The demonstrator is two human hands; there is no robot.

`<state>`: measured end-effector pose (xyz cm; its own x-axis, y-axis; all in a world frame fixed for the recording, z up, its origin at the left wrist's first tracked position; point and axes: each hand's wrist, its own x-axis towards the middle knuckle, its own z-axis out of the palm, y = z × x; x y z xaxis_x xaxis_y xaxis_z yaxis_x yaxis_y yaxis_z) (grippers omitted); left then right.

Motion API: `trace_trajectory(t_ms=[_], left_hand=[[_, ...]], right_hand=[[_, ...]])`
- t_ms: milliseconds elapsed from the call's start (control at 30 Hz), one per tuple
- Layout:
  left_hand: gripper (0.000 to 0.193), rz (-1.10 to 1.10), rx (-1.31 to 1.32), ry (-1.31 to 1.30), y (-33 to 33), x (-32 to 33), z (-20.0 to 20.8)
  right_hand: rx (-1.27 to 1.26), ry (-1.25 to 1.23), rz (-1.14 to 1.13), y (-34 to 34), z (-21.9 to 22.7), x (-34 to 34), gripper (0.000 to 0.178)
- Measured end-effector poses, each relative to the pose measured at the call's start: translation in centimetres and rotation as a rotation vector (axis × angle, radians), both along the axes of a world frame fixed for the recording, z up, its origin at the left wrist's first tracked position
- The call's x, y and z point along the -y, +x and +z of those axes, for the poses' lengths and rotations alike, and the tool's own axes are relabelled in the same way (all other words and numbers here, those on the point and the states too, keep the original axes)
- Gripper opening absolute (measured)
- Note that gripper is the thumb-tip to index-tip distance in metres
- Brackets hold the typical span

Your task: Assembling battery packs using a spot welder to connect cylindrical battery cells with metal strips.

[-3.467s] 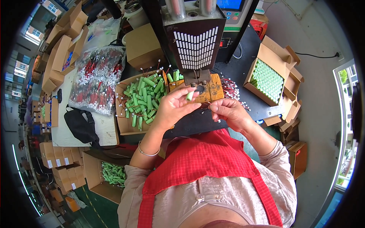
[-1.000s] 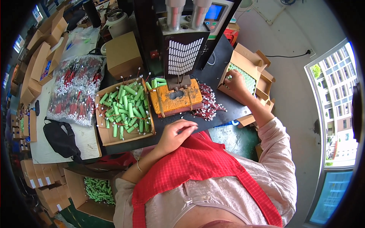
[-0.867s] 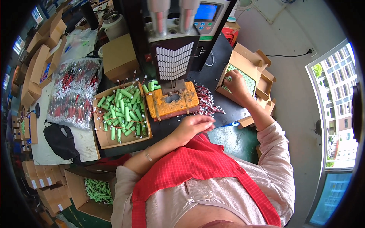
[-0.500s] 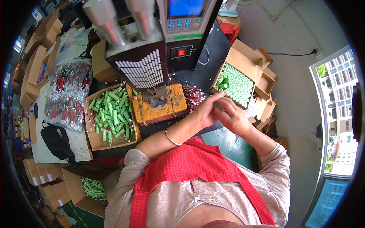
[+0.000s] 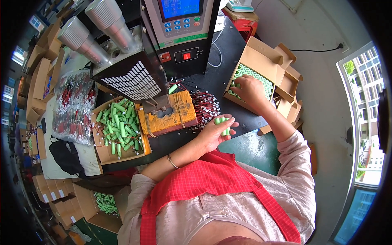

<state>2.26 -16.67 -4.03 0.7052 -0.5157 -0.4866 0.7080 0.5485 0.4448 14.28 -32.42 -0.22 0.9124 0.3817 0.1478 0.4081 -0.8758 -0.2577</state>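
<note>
My left hand point(image 5: 213, 134) is palm up in front of the black bench's near edge, its fingers curled around several green cylindrical battery cells point(image 5: 225, 131). My right hand point(image 5: 251, 90) reaches into an open cardboard box point(image 5: 261, 57) at the right. Its fingertips are pinched on a green cell among the loose ones at the box's left side; the fingers partly cover it. Upright green cells point(image 5: 266, 85) fill the rest of that box in tight rows. Left of my hands, an orange block point(image 5: 183, 107) bound with bands sits under the electrodes of a welding machine point(image 5: 126, 77).
A cardboard tray point(image 5: 107, 157) of wired green cells stands left of the block. Red wire leads with white connectors point(image 5: 206, 107) are heaped right of the block. Bagged leads point(image 5: 73, 108) and a black pouch point(image 5: 65, 157) lie farther left. Another carton point(image 5: 92, 204) sits lower left.
My hands were together beside the box's near edge. They have parted: the left came back and to the left, showing its cells, and the right went into the box. The view shifted slightly.
</note>
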Motion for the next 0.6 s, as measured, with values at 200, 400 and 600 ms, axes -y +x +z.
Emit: trace_trajectory(t_ms=[200,400,600], left_hand=[[0.02,0.069,-0.076,-0.172,0.2,-1.4,-0.5],[0.023,0.153,-0.046,-0.396,-0.2,-1.8,-1.0],[0.034,0.08,-0.057,-0.237,-2.5,-2.0,-1.2]], right_hand=[[0.113,0.155,-0.01,-0.8,0.9,0.0,0.018],[-0.026,0.303,0.744,-5.9,3.8,-0.2,0.025],[-0.113,0.453,0.279,-5.3,0.2,-2.3,0.015]])
